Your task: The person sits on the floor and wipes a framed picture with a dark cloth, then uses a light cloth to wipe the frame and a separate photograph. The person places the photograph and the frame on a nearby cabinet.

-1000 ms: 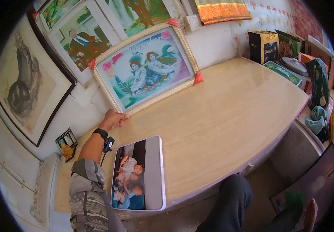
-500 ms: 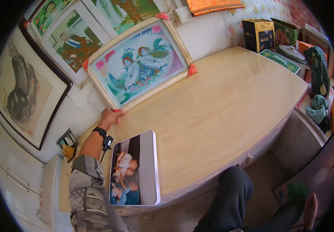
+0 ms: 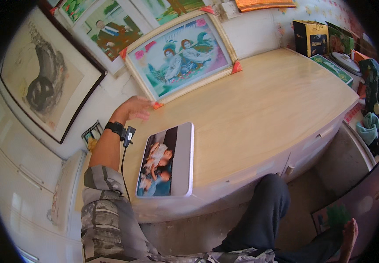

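My left hand (image 3: 134,108) is beside the lower left corner of a framed picture (image 3: 178,57), its fingers apart and slightly blurred. I cannot tell whether a fingertip still touches the red corner piece (image 3: 157,105). The cream frame, showing two figures on a teal and pink ground, leans against the wall on a wooden cabinet top (image 3: 251,109). Nearer to me a white-edged photo panel (image 3: 181,162) lies flat near the front edge, with nobody holding it. At the lower right my right hand (image 3: 350,239), partly seen edge-on, rests by my knee with fingers extended and nothing in it.
Larger pictures hang or lean at the left, among them a dark-framed ink painting (image 3: 49,79). A small film-strip-style frame (image 3: 94,135) stands behind my left forearm. Boxes (image 3: 311,38), a lidded pot (image 3: 345,62) and cloths (image 3: 368,127) crowd the far right.
My left hand has loosened from the frame's lower left corner, its fingers going from gripping to apart. The whole view has shifted, so things appear farther right and higher. My right hand stays put.
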Demonstrator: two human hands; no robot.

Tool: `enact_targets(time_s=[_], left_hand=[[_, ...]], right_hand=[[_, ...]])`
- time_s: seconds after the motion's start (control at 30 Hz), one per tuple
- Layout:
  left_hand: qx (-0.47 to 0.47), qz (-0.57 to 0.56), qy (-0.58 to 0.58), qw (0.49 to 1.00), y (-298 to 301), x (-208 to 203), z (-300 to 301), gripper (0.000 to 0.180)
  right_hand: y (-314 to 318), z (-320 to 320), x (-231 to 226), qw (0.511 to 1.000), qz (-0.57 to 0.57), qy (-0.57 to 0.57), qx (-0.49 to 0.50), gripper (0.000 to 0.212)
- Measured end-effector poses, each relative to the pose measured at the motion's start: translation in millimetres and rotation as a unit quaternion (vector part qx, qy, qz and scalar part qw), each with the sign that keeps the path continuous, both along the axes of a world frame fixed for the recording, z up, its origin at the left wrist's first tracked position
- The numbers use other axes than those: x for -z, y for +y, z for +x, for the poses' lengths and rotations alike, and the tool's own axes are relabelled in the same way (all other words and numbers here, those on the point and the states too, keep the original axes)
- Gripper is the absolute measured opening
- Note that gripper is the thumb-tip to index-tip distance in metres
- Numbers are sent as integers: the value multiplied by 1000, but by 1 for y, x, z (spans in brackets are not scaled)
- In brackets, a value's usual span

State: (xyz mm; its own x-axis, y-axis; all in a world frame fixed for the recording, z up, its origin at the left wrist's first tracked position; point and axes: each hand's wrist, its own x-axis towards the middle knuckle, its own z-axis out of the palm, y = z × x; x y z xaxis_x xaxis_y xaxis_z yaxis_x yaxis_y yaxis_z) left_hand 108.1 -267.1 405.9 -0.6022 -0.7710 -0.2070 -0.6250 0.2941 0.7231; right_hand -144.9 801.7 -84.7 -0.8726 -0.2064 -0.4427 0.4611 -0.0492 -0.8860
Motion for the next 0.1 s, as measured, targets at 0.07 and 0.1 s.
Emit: enact_targets(time_s=[0.07,0.1], left_hand=[[19,3,-8,1000,34,-17,12,76],[64,0,-34,997,52,-25,21,83]], right_hand=[[-10,-12,-12,995,78,-10,-56,57],[-16,-12,-16,989,121,5,-86,56]])
